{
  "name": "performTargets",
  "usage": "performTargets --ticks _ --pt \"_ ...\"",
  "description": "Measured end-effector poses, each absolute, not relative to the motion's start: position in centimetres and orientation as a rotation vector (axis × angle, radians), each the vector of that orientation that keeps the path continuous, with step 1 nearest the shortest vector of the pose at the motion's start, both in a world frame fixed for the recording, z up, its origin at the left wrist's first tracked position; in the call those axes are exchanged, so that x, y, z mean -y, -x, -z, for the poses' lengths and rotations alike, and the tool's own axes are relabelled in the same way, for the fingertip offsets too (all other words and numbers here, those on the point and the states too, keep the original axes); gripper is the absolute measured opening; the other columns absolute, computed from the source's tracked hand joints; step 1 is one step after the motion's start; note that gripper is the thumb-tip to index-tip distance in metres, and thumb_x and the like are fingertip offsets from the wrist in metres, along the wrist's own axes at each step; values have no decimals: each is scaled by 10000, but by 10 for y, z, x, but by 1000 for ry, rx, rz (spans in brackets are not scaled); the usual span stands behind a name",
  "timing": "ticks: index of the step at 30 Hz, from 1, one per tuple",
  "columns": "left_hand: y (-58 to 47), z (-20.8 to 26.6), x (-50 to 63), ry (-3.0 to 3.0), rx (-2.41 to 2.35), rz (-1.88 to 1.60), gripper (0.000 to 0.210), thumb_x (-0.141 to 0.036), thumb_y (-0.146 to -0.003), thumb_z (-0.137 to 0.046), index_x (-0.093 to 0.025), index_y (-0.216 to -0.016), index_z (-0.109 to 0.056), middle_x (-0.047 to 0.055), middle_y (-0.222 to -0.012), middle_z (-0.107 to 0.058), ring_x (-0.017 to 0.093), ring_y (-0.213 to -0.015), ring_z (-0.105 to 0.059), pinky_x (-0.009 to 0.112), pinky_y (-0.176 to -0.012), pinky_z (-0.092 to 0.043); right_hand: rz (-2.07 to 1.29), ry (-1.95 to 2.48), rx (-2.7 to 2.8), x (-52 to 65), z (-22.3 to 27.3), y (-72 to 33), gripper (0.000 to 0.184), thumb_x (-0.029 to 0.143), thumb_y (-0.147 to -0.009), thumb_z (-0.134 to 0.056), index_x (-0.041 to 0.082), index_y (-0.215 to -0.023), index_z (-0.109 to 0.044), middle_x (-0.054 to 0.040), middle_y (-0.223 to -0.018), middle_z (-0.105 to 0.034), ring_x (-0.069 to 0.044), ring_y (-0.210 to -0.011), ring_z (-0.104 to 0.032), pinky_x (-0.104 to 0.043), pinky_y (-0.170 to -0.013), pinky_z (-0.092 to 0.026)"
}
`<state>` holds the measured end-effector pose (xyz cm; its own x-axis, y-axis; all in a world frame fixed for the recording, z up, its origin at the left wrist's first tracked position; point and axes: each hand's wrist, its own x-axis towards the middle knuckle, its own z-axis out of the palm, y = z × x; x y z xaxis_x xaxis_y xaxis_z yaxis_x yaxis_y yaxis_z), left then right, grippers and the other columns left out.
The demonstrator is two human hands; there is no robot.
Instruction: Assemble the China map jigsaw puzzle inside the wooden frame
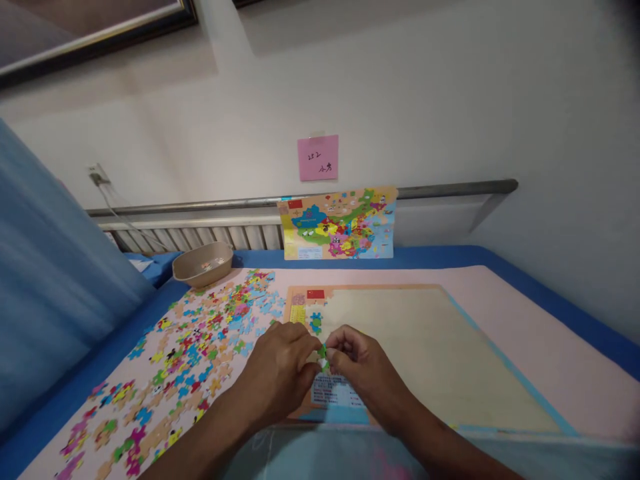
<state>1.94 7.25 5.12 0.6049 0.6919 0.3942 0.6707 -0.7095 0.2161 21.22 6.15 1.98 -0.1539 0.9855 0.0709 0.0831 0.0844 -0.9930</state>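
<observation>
Close together over the left part of the puzzle board (410,347), my left hand (287,363) and my right hand (355,357) both pinch small green jigsaw pieces (324,360). The fingertips hide most of these pieces, and I cannot tell how many there are or whether they are joined. A short run of blue and green pieces (316,323) lies on the board just beyond my hands. Along the board's left side run a printed orange border, a red flag (315,294) and a block of small text (330,392).
Loose jigsaw pieces (190,360) spread over the pink cloth at left. A beige basin (204,263) stands at the back left. A colourful map sheet (340,225) hangs from the metal rail (455,190), below a pink note (319,158). A blue curtain (55,280) hangs at far left.
</observation>
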Motion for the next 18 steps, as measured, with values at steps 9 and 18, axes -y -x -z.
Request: performTargets --ticks 9,18 --pt "1 -44 -114 -2828 -1235 -588 113 -168 -942 -666 -230 -976 -754 70 -993 -747 249 -958 -692 399 -844 -465 -327 1381 2069 -80 -17 -254 184 188 -1022 -496 205 -919 -647 -48 -915 -655 -232 -882 -567 -360 -806 -407" --pt "-4 -7 -124 -2740 -1270 -455 114 -135 -888 -672 -230 -870 -731 54 -946 -721 252 -948 -666 402 -843 -431 -167 1458 2340 -87 -1 -262 193 112 -1023 -619 204 -868 -686 -49 -960 -652 -242 -916 -543 -372 -822 -362"
